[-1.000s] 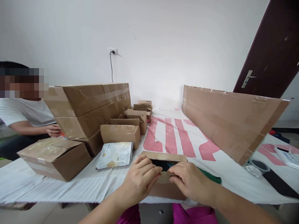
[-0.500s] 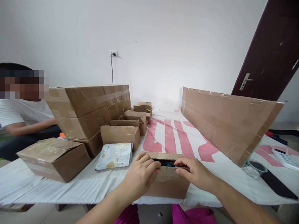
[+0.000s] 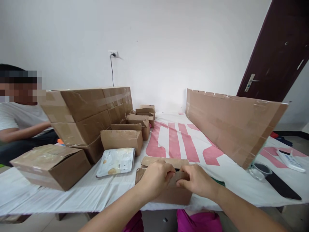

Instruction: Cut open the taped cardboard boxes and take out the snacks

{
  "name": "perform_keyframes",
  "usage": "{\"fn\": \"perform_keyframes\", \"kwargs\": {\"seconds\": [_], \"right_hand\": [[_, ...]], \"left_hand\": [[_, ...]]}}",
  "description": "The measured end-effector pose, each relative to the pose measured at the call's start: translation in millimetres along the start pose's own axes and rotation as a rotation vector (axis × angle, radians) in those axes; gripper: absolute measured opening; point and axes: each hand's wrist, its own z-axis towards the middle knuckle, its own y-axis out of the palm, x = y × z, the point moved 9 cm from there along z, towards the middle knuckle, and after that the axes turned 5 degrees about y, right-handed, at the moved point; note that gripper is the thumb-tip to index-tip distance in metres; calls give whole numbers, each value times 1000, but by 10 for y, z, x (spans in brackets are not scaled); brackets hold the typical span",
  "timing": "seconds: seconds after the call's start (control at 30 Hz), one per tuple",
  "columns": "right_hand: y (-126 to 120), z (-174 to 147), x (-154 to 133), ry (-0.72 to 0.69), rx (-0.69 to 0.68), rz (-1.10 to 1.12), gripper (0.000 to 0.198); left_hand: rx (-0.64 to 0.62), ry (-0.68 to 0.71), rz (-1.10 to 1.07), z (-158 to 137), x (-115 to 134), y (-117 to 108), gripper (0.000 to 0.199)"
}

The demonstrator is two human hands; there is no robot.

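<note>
A small cardboard box (image 3: 172,195) stands in front of me at the table's near edge, its far flap (image 3: 166,162) raised. My left hand (image 3: 159,177) is closed with its fingertips pinching the near flap at the middle of the box top. Beside it my right hand (image 3: 196,180) grips the same near flap, thumb on the outer side and fingers over the edge. A narrow dark gap into the box shows between the hands; what lies inside is hidden. Something dark green (image 3: 218,182) lies just behind my right wrist.
To the left are a taped box (image 3: 50,167), a white pouch (image 3: 117,161) and a row of open boxes (image 3: 122,140) beside stacked cartons (image 3: 84,106). A cardboard panel (image 3: 231,125) and a clear cup (image 3: 259,172) stand right. A person (image 3: 21,119) sits far left.
My hands have moved closer together over the box and now hold the near flap, which stands higher. The blue contents are no longer visible. Something green now shows behind my right wrist.
</note>
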Motion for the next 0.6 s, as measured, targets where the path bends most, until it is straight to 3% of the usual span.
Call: {"fn": "perform_keyframes", "kwargs": {"seconds": [0.2,0.33,0.47,0.6], "right_hand": [[74,12,15,-28,-82,73,5],[11,-25,5,-90,-60,57,11],[-35,-178,-184,-317,68,-81,13],[41,-405,-352,-536,137,-155,12]], "left_hand": [[-51,184,-51,-57,84,-151,40],[51,134,67,-167,-71,-371,34],[234,108,129,-494,-210,-514,10],[347,165,56,-935,-296,-391,5]]}}
